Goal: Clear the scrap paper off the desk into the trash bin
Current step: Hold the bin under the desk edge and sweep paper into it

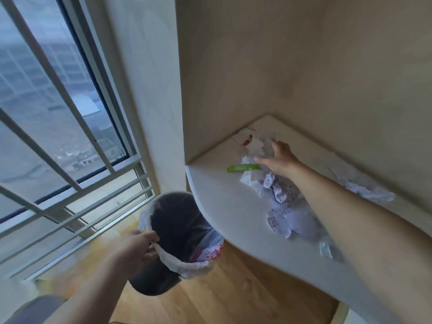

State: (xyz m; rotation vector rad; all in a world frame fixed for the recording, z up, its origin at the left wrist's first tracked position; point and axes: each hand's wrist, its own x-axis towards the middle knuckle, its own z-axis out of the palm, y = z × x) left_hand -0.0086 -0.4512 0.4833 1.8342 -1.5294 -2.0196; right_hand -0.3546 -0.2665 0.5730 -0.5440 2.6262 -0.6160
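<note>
The left hand (142, 244) has its grip pinched on the rim of the dark round bin (177, 232), lined with a white bag, beside the surface (222, 195). The right hand (279, 157) spreads wide over crumpled paper (278, 190), touching it, a green marker (243, 168) just beside.

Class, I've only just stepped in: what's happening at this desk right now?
A person is clearing paper. The left hand grips the rim of a dark trash bin, lined with a white bag, beside the desk. The right hand reaches open over crumpled scrap paper near a green marker. Paper is still spread across the desk.
</note>
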